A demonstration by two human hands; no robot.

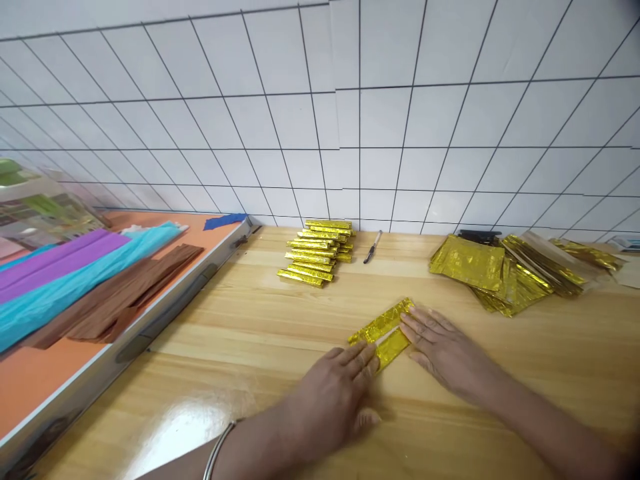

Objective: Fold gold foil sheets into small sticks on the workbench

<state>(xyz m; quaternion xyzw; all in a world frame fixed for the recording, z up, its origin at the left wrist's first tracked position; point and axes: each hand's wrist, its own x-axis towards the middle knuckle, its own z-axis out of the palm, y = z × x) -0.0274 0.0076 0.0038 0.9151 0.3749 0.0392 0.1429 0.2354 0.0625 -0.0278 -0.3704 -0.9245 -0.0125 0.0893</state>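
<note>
A gold foil piece (383,321) lies on the wooden table, its two long sides folded toward a narrow pale gap in the middle. My left hand (335,393) rests its fingertips on the near left end of the foil, fingers stretched out and thumb apart. On the right end of the foil lies my right hand (443,347), its fingers extended flat over the edge. Neither hand grips the foil; both touch it from above. Farther back, a stack of narrow folded gold strips (315,253) sits near the wall, with a pen (373,247) beside it.
Loose gold foil sheets (467,263) are piled at the back right by a black object (479,236). At left, an orange-topped raised surface (50,380) holds purple, turquoise and brown crepe paper (105,293). The white tiled wall (385,120) bounds the table (240,313).
</note>
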